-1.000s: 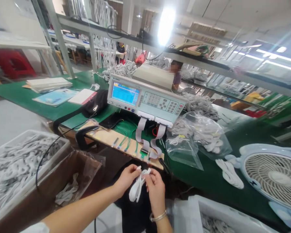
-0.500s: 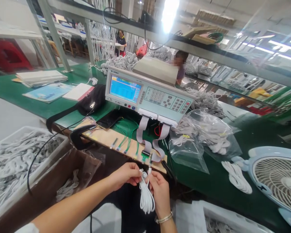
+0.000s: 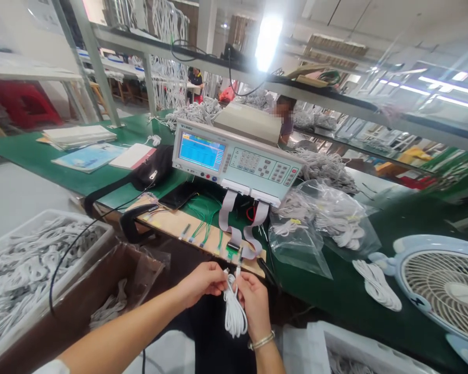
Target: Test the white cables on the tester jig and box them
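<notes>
A coiled white cable hangs between my two hands, just in front of the wooden board's edge. My left hand is closed in a pinch on one end of it, at the top of the coil. With thumb and fingers, my right hand grips the other end, whose white connector points up at the small green circuit board. The connector's tip meets the board's edge; I cannot tell whether it is plugged in. Grey ribbon cables run from that board up to a test instrument with a lit blue screen.
Left stands a white bin heaped with cables, beside a brown box. Clear bags of cables, a loose cable bundle and a fan lie to the right. A shelf beam crosses above. Two people are beyond the bench.
The camera view has shifted slightly, so the bench sits a little lower and the fan further left. Both hands keep their hold on the cable in nearly the same place.
</notes>
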`<state>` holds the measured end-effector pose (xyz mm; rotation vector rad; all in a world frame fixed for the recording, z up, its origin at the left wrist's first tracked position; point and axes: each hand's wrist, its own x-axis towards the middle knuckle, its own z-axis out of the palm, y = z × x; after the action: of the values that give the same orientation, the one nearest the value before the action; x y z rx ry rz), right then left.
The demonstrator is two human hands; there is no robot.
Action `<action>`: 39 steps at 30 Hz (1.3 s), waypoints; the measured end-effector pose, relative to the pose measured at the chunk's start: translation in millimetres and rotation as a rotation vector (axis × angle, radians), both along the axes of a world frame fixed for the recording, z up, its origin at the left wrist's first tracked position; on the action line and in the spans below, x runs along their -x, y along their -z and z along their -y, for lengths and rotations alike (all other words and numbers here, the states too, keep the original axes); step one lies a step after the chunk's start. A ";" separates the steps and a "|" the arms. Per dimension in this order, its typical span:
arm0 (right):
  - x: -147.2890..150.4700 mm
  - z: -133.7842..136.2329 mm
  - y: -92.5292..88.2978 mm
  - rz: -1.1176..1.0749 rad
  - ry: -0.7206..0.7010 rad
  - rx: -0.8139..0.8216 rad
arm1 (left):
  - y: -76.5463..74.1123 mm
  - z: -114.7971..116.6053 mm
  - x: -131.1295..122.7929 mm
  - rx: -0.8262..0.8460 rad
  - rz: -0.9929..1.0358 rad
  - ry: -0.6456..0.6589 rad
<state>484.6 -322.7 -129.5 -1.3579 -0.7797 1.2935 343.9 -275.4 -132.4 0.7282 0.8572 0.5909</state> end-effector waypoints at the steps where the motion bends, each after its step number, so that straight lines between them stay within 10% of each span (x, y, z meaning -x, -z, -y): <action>1: 0.1 -0.7 0.1 -0.001 -0.002 -0.002 | 0.9 0.3 -0.4 0.006 0.005 -0.014; 22: -1.9 11.7 8.4 -0.080 0.083 0.000 | -1.6 12.2 -23.2 0.138 0.196 -0.350; 39: -10.5 -24.4 15.1 0.081 -0.006 0.227 | -4.0 -13.4 -18.0 -0.072 -0.010 -0.107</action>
<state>495.0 -298.2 -144.7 -1.5979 -0.7078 1.3711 361.9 -262.0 -128.5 0.7543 0.8912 0.7169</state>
